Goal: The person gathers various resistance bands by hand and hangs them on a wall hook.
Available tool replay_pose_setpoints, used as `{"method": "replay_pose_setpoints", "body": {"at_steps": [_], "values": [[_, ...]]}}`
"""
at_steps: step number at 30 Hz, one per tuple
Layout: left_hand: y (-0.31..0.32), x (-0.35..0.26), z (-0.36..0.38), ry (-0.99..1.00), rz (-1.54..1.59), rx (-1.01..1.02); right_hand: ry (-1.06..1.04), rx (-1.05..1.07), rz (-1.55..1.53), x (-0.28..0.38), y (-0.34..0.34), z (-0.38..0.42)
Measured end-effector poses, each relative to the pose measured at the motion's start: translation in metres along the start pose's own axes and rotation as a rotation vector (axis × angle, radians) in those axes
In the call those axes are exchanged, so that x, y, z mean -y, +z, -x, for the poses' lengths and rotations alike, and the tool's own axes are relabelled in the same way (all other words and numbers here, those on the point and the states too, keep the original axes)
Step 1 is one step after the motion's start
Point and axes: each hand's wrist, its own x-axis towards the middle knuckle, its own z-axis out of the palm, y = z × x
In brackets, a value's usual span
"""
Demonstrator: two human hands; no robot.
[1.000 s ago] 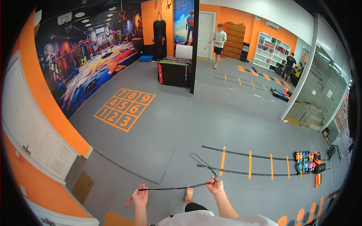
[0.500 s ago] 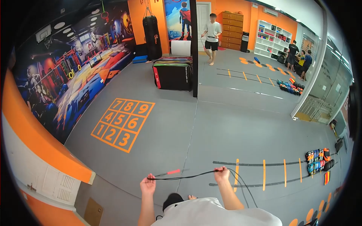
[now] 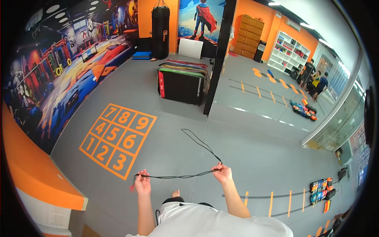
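Note:
A doubled black rope (image 3: 177,177) stretches, slightly sagging, between my two hands. One end is pinched by my left hand (image 3: 143,182), with a small blurred red piece (image 3: 132,188) hanging beside it. Farther right, my right hand (image 3: 222,173) is closed on the rope. Past that hand a loop of rope swings out forward and to the left above the grey floor. My bare foot (image 3: 176,193) shows below the rope, beyond the white shirt.
An orange number grid (image 3: 118,138) marks the floor at left. Ahead stand a black box (image 3: 179,85) and a punching bag (image 3: 160,33). A mirror (image 3: 260,106) reflects people. Right are floor ladder markings (image 3: 271,203) and colourful gear (image 3: 319,191).
The view has shifted left and forward. Both hands have moved left in view, still holding the rope. The rope's loop has swung from hanging right of my right hand to out in front.

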Motion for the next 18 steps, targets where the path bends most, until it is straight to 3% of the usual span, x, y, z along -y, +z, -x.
{"method": "replay_pose_setpoints", "body": {"at_steps": [3,9,11,15,18], "values": [[0.049,-0.001,-0.055,0.003,-0.072,-0.008,-0.037,-0.026,0.025,0.001,0.055,-0.033],[0.133,0.036,-0.167,-0.076,-0.199,0.059,-0.142,-0.148,-0.049,0.014,0.08,-0.146],[0.144,0.054,-0.211,-0.108,-0.214,0.058,-0.42,-0.265,-0.077,0.02,0.085,-0.191],[0.207,0.088,-0.297,-0.198,-0.231,0.016,-0.57,-0.208,-0.079,0.039,0.145,-0.288],[0.259,0.1,-0.364,-0.352,-0.113,0.041,-0.592,-0.343,-0.088,0.044,0.216,-0.345]]}}
